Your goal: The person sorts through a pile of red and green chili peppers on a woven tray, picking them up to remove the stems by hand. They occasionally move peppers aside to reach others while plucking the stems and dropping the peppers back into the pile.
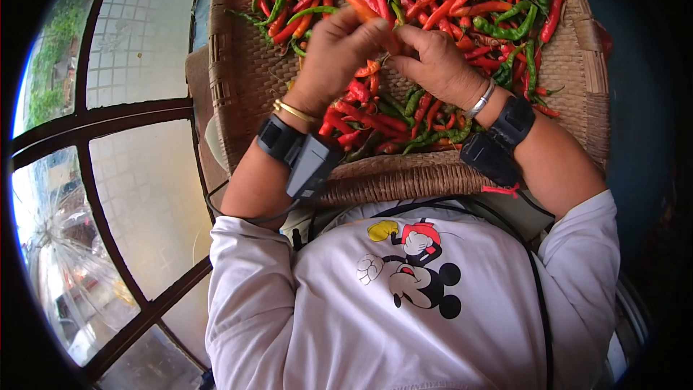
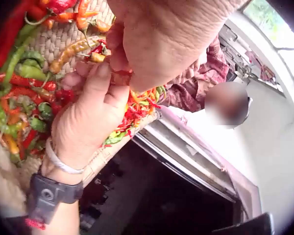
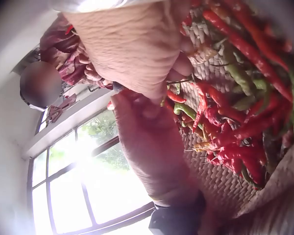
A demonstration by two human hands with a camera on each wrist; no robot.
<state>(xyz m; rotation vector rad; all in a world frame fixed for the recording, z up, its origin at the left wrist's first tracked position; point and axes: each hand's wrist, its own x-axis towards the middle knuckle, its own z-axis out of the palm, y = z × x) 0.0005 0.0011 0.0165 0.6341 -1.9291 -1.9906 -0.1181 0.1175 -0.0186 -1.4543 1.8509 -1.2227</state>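
Note:
An orange-red chili pepper (image 1: pixel 354 4) slants up between the two hands in the head view, over the basket. My left hand (image 1: pixel 334 65) grips it with thumb and fingers, its tip poking out above them. At the pepper's lower end, the thumb and fingers of my right hand (image 1: pixel 442 67) pinch together, hiding most of that end. Both hands meet in the left wrist view, the right hand (image 2: pixel 90 115) below the left hand (image 2: pixel 166 39). The right wrist view has the right hand (image 3: pixel 130 46) covering the fingers of the left hand (image 3: pixel 149 147).
Red and green chili peppers (image 1: pixel 498 0) heap at the far side of the woven basket (image 1: pixel 224 94), and another pile (image 1: pixel 390 126) lies nearer the body. Paned windows (image 1: pixel 137 195) stand on the left. Another person in patterned clothing (image 2: pixel 198 78) is beyond the basket.

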